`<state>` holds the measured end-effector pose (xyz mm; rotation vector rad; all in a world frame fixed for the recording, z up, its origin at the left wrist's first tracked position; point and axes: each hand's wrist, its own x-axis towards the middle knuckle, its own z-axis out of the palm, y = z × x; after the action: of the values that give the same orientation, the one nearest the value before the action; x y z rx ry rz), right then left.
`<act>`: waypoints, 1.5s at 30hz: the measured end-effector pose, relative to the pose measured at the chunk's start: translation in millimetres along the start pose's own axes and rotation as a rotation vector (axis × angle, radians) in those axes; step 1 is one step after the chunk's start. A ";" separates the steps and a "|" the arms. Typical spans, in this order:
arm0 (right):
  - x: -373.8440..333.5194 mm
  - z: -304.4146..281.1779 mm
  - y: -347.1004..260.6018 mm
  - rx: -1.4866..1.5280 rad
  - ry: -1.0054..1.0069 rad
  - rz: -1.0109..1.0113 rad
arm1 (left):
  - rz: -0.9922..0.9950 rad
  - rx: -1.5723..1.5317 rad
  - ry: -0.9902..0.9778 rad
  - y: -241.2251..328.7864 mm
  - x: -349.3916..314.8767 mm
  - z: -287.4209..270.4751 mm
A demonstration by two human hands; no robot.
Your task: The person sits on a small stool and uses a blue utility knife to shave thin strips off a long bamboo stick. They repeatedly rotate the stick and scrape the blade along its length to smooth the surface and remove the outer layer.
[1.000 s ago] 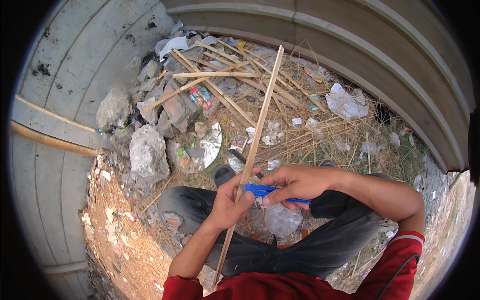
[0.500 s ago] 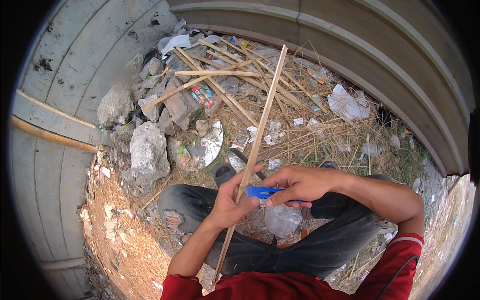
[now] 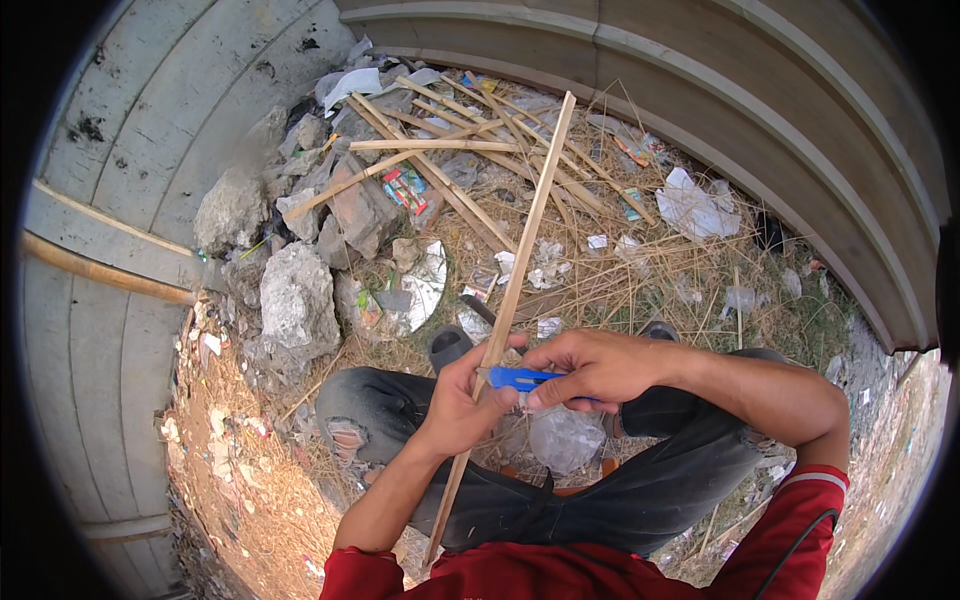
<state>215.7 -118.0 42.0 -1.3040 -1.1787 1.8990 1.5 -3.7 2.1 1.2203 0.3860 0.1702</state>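
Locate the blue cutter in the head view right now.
The blue cutter sits just below centre in the head view, gripped in the right hand, its tip against the long bamboo strip that the left hand holds, above the knees.

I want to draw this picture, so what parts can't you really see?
Head view only:
- Knife blade: the right hand covers most of the blue knife; whether its edge touches the stick can't be told.
- Stick's lower end: lost behind the red shirt.
- Left hand grip: fingers wrap the stick, hiding that part.
- Feet: mostly hidden by hands and dark trousers.
- Small litter: too small to identify.
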 end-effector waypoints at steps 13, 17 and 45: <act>1.7 26.4 -2.4 -0.029 0.351 0.106 | -0.032 0.068 0.084 -10.6 2.1 -1.7; 6.3 30.5 10.3 -0.074 0.426 0.004 | -0.003 0.151 0.135 -17.4 4.4 -0.7; 5.1 3.3 -0.5 0.187 0.111 0.067 | 0.064 0.083 0.140 -9.9 6.5 7.7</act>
<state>210.6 -114.8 40.7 -1.3415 -0.8898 1.9061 9.6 -11.6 -6.2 1.3069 0.4795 0.2984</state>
